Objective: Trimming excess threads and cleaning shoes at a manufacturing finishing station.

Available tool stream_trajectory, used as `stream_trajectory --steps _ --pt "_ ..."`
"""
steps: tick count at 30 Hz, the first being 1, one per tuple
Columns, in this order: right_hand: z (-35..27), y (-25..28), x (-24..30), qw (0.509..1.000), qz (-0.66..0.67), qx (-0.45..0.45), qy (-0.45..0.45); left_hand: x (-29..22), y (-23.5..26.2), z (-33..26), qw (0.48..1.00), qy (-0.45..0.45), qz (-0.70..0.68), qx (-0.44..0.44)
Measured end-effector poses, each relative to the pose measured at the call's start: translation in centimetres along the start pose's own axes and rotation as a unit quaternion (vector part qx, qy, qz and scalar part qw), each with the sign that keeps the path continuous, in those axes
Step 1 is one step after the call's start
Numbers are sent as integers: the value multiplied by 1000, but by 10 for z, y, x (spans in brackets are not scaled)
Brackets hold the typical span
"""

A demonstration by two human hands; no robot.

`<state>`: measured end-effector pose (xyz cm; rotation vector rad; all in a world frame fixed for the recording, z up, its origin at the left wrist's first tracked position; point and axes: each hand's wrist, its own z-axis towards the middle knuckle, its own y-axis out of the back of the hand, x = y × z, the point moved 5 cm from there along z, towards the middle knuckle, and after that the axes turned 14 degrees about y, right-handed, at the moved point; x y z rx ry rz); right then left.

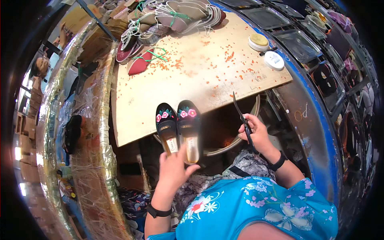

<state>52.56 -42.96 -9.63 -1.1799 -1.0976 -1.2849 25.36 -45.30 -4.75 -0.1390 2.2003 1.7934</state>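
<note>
Two black slip-on shoes point(189, 125) with pink embroidered flowers and pale gold insoles sit side by side, toes pointing away from me. Their toes overlap the near edge of the wooden board, and their heels reach back toward me. My left hand point(174, 170) is at the heels, thumb and fingers spread; whether it touches the shoes I cannot tell. To the right of the shoes, my right hand point(256, 134) is closed round a slim black pointed tool point(241, 114). The tool's tip points up and away, near the board's edge.
Orange scraps litter the wooden board point(216, 86). At its far side lie a heap of tied shoes point(172, 20) and a red shoe piece point(139, 66). Two round tins, one holding a yellowish pad point(259, 40), stand far right. Plastic-wrapped racking point(102, 132) borders the left; trays point(298, 44) line the right.
</note>
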Motion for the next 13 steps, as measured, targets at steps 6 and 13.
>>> stream_trajectory --steps 6,13 --pt "9 -20 -10 998 44 46 -4 23 -22 0 994 -85 62 -21" --pt "22 -13 -25 997 -42 51 -30 41 118 -66 980 -61 -177 -65"
